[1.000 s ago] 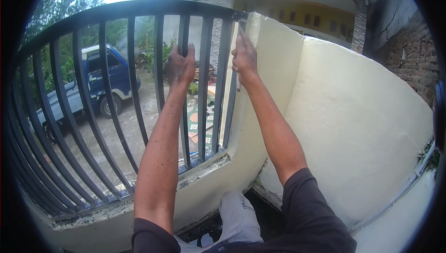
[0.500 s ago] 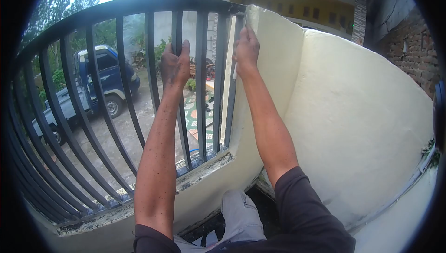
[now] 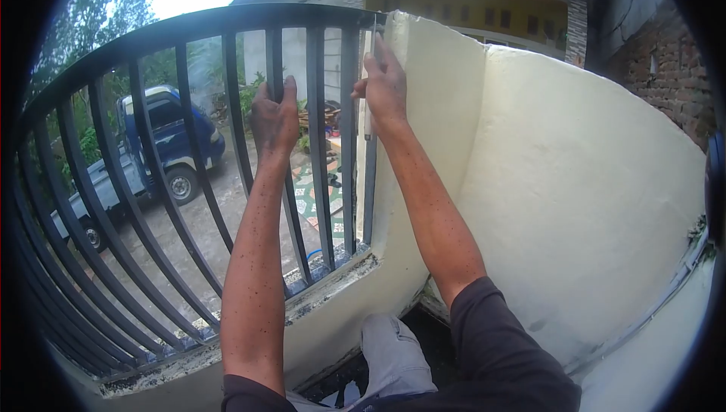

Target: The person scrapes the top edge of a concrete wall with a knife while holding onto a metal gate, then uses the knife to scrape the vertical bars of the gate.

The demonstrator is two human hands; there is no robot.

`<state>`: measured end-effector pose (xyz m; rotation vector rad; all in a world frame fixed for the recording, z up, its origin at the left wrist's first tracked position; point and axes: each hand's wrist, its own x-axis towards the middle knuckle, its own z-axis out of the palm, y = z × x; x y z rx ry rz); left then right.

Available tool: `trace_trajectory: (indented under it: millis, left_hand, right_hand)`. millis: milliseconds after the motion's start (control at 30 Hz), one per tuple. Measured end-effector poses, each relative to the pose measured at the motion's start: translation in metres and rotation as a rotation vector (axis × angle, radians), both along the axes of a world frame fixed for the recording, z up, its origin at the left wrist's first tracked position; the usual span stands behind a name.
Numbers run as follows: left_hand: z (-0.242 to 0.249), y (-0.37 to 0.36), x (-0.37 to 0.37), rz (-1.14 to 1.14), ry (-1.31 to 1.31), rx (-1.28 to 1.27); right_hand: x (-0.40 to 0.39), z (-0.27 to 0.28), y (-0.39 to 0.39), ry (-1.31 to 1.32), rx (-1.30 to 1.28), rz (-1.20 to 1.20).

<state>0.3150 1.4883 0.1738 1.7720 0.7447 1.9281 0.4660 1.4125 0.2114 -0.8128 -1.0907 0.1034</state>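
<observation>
My left hand [image 3: 275, 119] is wrapped around one upright bar [image 3: 274, 57] of the dark metal railing, with the thumb pointing up. Dark smudges mark its skin. My right hand [image 3: 386, 88] is at the railing's right end, beside the last bar [image 3: 370, 185] and the cream wall post. It is closed on a slim tool with a pale handle [image 3: 368, 126], whose lower end sticks out below the palm. A thin shaft shows above the fingers, near the top rail [image 3: 302, 14]. The tool's exact kind is hidden by my hand.
A cream wall [image 3: 575, 155] curves along the right side. The railing stands on a low ledge [image 3: 333, 288] with flaking paint. Beyond the bars a blue and white pickup truck [image 3: 162, 136] is parked. A brick wall [image 3: 669, 83] rises at far right.
My right hand has shifted slightly with the pale-handled tool, its fingers now less tightly bunched. My left hand keeps its hold on the bar. The view has tilted a little.
</observation>
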Motion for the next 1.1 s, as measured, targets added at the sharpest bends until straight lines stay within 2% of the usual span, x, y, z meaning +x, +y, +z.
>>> trace_trajectory:
  millis: [100, 133, 167, 233, 300, 400, 533, 700, 800, 933, 1000, 1100]
  left_hand:
    - [0.001, 0.000, 0.000, -0.009, 0.000, -0.015]
    - [0.001, 0.000, 0.001, -0.011, 0.003, -0.013]
    - [0.002, 0.000, 0.000, -0.010, 0.010, -0.015]
    - [0.002, -0.001, -0.001, -0.007, 0.017, -0.016]
    - [0.002, -0.003, -0.001, 0.000, 0.017, -0.035]
    - [0.003, -0.005, -0.001, 0.004, 0.002, -0.052]
    - [0.004, -0.008, -0.002, 0.005, -0.011, -0.046]
    - [0.004, -0.007, -0.001, 0.007, -0.002, -0.057]
    - [0.004, -0.007, -0.001, -0.003, -0.008, -0.051]
    - [0.001, 0.000, -0.001, -0.020, 0.002, -0.010]
    - [0.000, -0.001, -0.001, -0.012, 0.012, -0.031]
    - [0.003, -0.004, -0.002, -0.002, 0.005, -0.037]
  right_hand:
    - [-0.005, 0.001, -0.010, -0.190, -0.263, -0.297]
    - [0.003, -0.004, -0.002, -0.186, -0.262, -0.298]
    - [0.011, -0.010, 0.011, -0.329, -0.164, -0.543]
    - [0.006, -0.011, 0.011, -0.470, -0.060, -0.786]
    - [0.000, -0.014, 0.008, -0.249, -0.158, -0.467]
    - [-0.003, -0.018, 0.000, -0.201, -0.214, -0.322]
    - [0.007, -0.033, 0.017, -0.239, -0.102, -0.342]
    - [0.012, -0.028, 0.006, -0.328, -0.203, -0.503]
    - [-0.001, -0.029, -0.001, -0.253, -0.139, -0.375]
    - [0.000, -0.033, 0.022, -0.154, -0.053, -0.351]
    - [0.003, -0.032, 0.025, -0.230, 0.133, -0.463]
    - [0.005, -0.028, 0.024, -0.229, 0.077, -0.464]
